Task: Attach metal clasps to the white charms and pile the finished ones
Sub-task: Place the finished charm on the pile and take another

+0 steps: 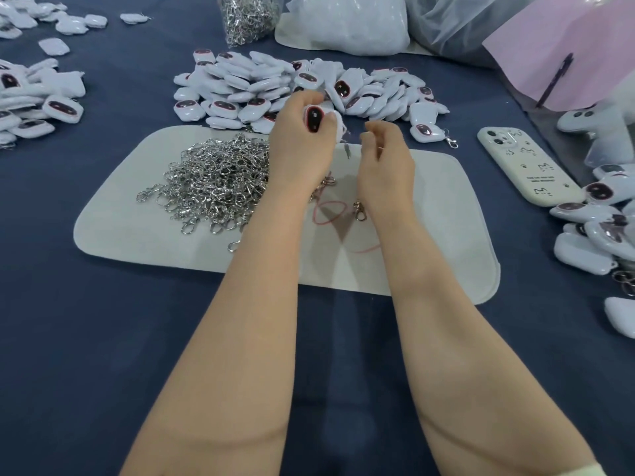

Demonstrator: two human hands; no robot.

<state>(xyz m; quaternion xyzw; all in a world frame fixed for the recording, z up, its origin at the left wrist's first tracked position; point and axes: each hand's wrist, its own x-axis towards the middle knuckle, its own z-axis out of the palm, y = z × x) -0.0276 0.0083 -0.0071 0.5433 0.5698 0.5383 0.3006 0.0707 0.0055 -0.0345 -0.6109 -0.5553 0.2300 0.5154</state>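
Note:
My left hand (302,146) grips a white charm (318,119) with a dark oval face, held above the white mat (429,207). My right hand (385,156) is just right of it, fingers curled and pinching a small metal clasp (347,149) that hangs between the two hands. A heap of loose silver clasps (213,180) lies on the mat's left half. A large pile of white charms (275,87) lies beyond the mat. One charm with a clasp on it (427,132) lies at that pile's right end.
More charm piles lie at the far left (37,101) and right edge (598,221). A cream phone (525,166) lies right of the mat. A bag of clasps (247,15), white plastic bags (347,22) and a pink sheet (563,53) stand at the back. A loose clasp (359,211) lies on the mat.

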